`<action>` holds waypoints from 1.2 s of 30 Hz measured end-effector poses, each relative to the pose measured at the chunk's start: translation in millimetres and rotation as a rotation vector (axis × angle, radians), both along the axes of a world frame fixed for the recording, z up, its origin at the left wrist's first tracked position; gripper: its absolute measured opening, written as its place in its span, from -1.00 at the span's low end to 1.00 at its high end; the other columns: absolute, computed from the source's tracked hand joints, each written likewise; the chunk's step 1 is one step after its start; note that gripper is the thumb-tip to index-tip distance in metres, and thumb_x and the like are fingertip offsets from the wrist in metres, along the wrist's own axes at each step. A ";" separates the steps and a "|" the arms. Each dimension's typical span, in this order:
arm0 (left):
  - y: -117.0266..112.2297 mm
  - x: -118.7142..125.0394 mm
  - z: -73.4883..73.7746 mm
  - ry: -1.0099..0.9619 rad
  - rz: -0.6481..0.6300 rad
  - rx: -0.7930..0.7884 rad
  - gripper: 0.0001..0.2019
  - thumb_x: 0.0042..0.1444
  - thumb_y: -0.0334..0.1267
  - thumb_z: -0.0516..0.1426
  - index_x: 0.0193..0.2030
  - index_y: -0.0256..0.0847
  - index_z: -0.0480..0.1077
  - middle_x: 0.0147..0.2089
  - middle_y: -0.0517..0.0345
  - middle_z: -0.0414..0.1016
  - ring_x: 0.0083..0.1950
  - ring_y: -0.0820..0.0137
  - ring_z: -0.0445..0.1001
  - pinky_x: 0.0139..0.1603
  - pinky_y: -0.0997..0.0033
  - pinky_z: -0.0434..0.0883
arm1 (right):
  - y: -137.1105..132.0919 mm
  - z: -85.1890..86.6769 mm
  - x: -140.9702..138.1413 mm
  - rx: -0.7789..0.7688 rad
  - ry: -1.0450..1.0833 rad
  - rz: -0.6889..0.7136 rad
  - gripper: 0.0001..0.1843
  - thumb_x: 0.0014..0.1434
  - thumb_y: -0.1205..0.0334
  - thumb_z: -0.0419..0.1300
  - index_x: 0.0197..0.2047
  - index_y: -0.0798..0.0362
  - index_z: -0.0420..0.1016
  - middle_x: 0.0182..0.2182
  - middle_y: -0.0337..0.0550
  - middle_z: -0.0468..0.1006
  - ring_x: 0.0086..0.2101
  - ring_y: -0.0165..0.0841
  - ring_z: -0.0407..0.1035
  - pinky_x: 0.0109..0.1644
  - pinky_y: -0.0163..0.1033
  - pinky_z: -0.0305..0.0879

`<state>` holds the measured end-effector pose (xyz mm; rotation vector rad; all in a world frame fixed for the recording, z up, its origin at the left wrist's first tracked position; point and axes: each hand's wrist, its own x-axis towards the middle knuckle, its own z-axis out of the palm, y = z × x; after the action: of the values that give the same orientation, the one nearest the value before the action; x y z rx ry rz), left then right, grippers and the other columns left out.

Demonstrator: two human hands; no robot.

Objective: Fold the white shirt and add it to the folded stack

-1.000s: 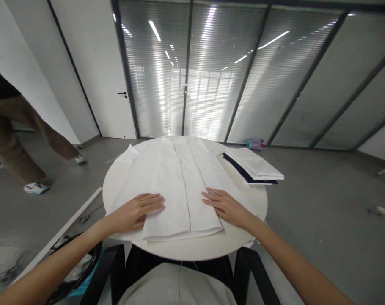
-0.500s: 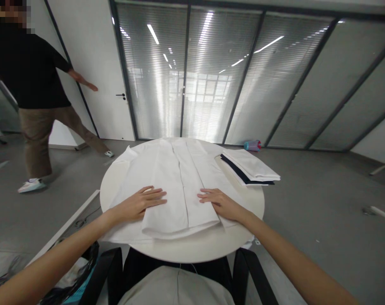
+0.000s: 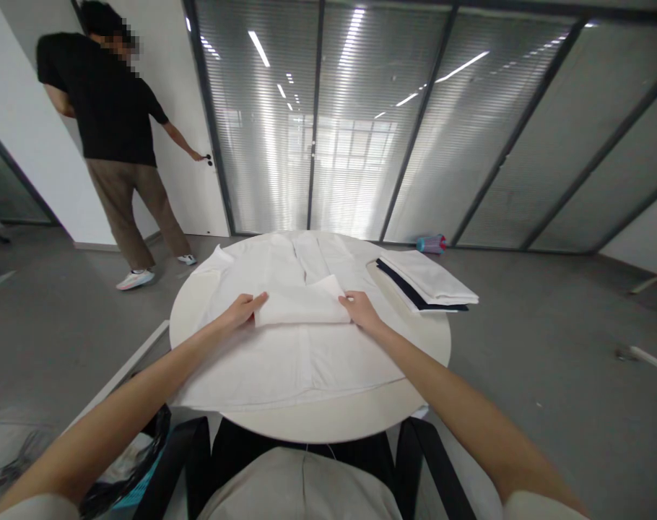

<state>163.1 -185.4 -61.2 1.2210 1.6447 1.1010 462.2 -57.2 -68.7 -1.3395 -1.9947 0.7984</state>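
Note:
A white shirt (image 3: pixel 253 368) lies spread on the round white table (image 3: pixel 328 430), its front layer turned up from the near edge into a folded flap. My left hand (image 3: pixel 240 309) pinches the left end of that flap between thumb and fingers. At the flap's right end, my right hand (image 3: pixel 361 309) grips the cloth the same way. Between them the fold runs across the middle of the shirt, with one corner pointing up near my right hand. The fingers under the cloth are partly hidden.
A stack of folded white and dark cloth (image 3: pixel 429 282) sits at the table's right edge. Beyond, a co-worker in black (image 3: pixel 106 94) holds the door handle (image 3: pixel 208 159). Chair armrests (image 3: pixel 415 455) flank me; a bin with a black bag (image 3: pixel 138 462) stands lower left.
My hands, flat on the shirt before, now grip its near hem and have lifted it away from me into a fold. The co-worker has stepped right and reached the door handle.

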 end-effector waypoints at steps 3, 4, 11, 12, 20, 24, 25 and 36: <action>0.5 0.2 -4.0 -0.013 0.057 0.083 -0.41 -0.12 0.36 0.22 -0.58 -0.19 0.23 -0.63 0.28 0.17 -0.62 0.53 0.12 -0.60 0.49 -0.02 | -1.6 3.6 -6.4 0.011 -0.121 -0.083 -0.80 0.27 0.22 0.17 -0.26 0.12 0.59 -0.25 -0.03 0.64 -0.22 -0.26 0.50 -0.18 -0.31 0.26; -0.9 -0.1 -4.8 -0.006 0.052 0.124 -0.43 -0.13 0.33 0.24 -0.56 -0.20 0.26 -0.61 0.26 0.22 -0.60 0.52 0.15 -0.58 0.49 0.02 | -3.6 4.9 -7.6 0.015 -0.148 -0.108 -0.80 0.29 0.21 0.16 -0.21 0.11 0.59 -0.19 -0.01 0.64 -0.19 -0.26 0.50 -0.15 -0.31 0.26; -7.9 -2.6 -9.2 0.259 -0.033 0.134 -0.42 -0.03 0.35 0.10 -0.65 -0.18 0.24 -0.68 0.19 0.25 -0.60 0.47 0.18 -0.56 0.46 0.08 | -27.7 13.0 -8.3 0.111 -0.278 -0.152 -0.67 0.46 0.17 -0.07 -0.02 0.03 0.50 -0.15 -0.02 0.63 -0.13 -0.25 0.49 -0.11 -0.28 0.23; -7.4 -2.3 -10.0 0.280 -0.027 0.154 -0.42 0.00 0.34 0.07 -0.64 -0.18 0.23 -0.68 0.20 0.24 -0.60 0.46 0.18 -0.55 0.45 0.09 | -30.1 13.5 -8.5 0.120 -0.306 -0.159 -0.65 0.48 0.17 -0.11 0.00 0.02 0.48 -0.13 -0.01 0.62 -0.11 -0.24 0.48 -0.09 -0.27 0.23; 2.3 0.5 -9.9 0.341 0.066 0.237 -0.50 0.11 0.16 0.07 -0.66 -0.16 0.15 -0.69 0.28 0.10 -0.59 0.49 0.09 -0.57 0.48 0.00 | -28.6 11.9 -15.7 0.054 -0.444 -0.189 -0.65 0.46 0.17 -0.11 0.07 0.00 0.45 -0.04 0.05 0.59 -0.01 -0.15 0.47 -0.01 -0.18 0.28; 5.1 -2.3 -5.8 0.225 0.069 0.133 -0.56 0.07 0.04 0.17 -0.64 -0.18 0.18 -0.71 0.32 0.09 -0.65 0.54 0.04 -0.60 0.50 -0.06 | -29.2 11.6 -15.0 0.033 -0.448 -0.213 -0.68 0.42 0.18 -0.03 0.09 0.00 0.47 -0.01 0.05 0.59 0.02 -0.13 0.47 0.01 -0.15 0.30; 5.2 -2.8 -4.4 0.181 0.064 0.107 -0.62 0.06 0.00 0.20 -0.59 -0.19 0.24 -0.70 0.32 0.12 -0.66 0.55 0.05 -0.61 0.51 -0.06 | -29.8 11.7 -14.4 0.030 -0.436 -0.214 -0.68 0.41 0.19 -0.01 0.11 0.00 0.46 0.00 0.04 0.59 0.02 -0.13 0.47 0.02 -0.15 0.31; 13.3 2.2 17.2 -0.157 0.002 0.148 -0.09 -0.08 -0.34 0.23 0.47 -0.16 0.05 -0.38 0.25 0.48 -0.47 0.45 0.40 -0.51 0.57 0.25 | -27.3 14.1 -9.2 -0.027 -0.203 -0.221 -0.70 0.42 0.10 0.01 0.00 0.05 0.50 -0.10 -0.02 0.63 -0.07 -0.24 0.51 -0.01 -0.25 0.31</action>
<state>165.3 -172.2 -44.0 1.1931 1.4674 1.3047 453.0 -84.5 -54.6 -1.6801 -1.9462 0.6093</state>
